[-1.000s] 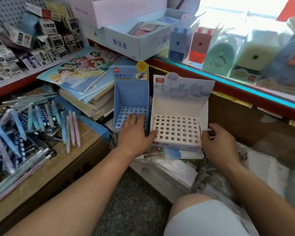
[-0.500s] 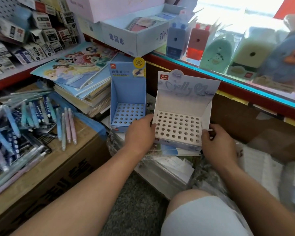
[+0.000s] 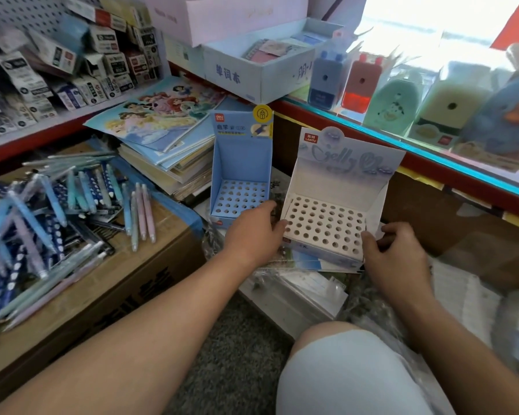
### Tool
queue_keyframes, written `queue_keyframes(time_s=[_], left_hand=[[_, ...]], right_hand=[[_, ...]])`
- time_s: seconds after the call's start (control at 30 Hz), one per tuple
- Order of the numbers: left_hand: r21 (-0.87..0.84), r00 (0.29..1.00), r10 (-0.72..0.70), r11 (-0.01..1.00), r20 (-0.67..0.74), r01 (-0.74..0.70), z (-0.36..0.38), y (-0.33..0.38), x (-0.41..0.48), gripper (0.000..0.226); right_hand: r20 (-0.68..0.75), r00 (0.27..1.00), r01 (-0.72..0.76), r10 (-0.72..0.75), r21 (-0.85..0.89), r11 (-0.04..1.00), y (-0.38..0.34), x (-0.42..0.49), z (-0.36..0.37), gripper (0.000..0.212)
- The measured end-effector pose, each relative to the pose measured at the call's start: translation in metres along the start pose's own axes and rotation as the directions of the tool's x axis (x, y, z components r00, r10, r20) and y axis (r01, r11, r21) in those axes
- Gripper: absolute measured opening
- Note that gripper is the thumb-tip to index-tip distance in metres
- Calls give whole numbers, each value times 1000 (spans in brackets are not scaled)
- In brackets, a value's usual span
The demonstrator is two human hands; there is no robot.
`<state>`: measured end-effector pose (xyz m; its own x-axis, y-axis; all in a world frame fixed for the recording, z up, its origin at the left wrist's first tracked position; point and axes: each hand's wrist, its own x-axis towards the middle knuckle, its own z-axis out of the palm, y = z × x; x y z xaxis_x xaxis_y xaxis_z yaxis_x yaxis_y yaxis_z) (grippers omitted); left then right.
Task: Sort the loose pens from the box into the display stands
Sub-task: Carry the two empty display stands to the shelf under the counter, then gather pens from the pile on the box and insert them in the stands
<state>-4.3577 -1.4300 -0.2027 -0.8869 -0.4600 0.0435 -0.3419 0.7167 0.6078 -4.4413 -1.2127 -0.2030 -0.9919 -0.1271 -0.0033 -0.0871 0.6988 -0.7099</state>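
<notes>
Cardboard, thin and folded, makes up both stands, so treat them as light, hollow and easily crushed. The white display stand (image 3: 324, 226) rests on a pile of wrapped packets (image 3: 297, 292), and its perforated top panel is empty. The blue display stand (image 3: 240, 187) stands just beside it to the left, also empty. The left hand (image 3: 252, 235) grips the white stand at its left front corner, thumb against the edge of the perforated panel, fingers curled along the side wall. The right hand (image 3: 393, 250) holds the right front corner likewise, fingers bent round the side flap. Take hold at the corners and folded walls, as here; pressure on the perforated panel would probably buckle it. The loose pens (image 3: 42, 211) lie heaped on top of the cardboard box (image 3: 117, 280), towards its left edge, with three pastel ones set apart nearer its right edge. They look slim, rigid and smooth-barrelled: light enough to pinch singly at mid-barrel, but likely to slide if gathered in a bunch. No pen is yet in either stand.
</notes>
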Motion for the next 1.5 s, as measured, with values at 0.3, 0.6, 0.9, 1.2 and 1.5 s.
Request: queue_keyframes(time_s=[0.3, 0.6, 0.9, 1.2, 1.5], left_hand=[[247, 995, -49, 967, -87, 69, -101, -32, -43, 25], [309, 946, -237, 903, -222, 298, -230, -112, -136, 37], [155, 791, -484, 808, -375, 568, -267, -181, -202, 72], [53, 692, -609, 735, -388, 676, -303, -216, -174, 80], [-22, 473, -806, 514, -356, 858, -316, -312, -125, 86]], right_hand=[[254, 893, 413, -372, -132, 901, -66, -41, 4, 31], [577, 475, 825, -665, -29, 564, -198, -102, 66, 48], [731, 262, 903, -630, 45, 428, -280, -152, 164, 79], [732, 300, 882, -611, 31, 471, -334, -119, 213, 82], [771, 174, 877, -613, 162, 453, -394, -54, 312, 103]])
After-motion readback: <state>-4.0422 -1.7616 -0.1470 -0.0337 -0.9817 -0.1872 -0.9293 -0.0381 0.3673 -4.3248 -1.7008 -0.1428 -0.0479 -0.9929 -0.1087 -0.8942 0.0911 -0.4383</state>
